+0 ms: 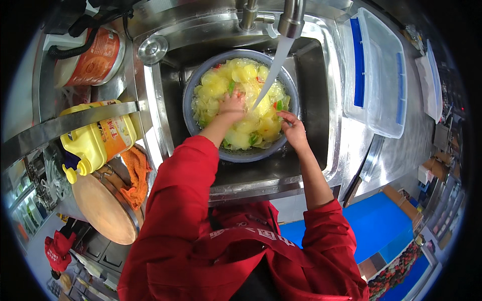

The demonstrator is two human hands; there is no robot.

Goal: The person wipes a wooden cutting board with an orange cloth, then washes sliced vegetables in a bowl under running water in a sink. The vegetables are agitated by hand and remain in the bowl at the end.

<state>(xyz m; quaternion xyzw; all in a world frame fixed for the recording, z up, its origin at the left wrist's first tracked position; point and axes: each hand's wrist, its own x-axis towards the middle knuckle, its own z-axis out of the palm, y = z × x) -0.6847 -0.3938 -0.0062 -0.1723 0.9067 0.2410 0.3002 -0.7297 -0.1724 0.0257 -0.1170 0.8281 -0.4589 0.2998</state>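
A round grey basin stands in a metal sink, filled with water, thin yellow slices that look like potato, and bits of green and red pepper. From the faucet a stream of water runs into it. My left hand is spread among the slices near the middle, its fingertips partly under water; whether it grips any is hidden. At the basin's right side, my right hand has its fingers bent and apart at the edge of the slices, near a green pepper piece.
Right of the sink are a clear plastic bin and a cleaver. On the left stand a yellow jug, a large labelled tub, an orange cloth and a round wooden board. A person in red stands far off, lower left.
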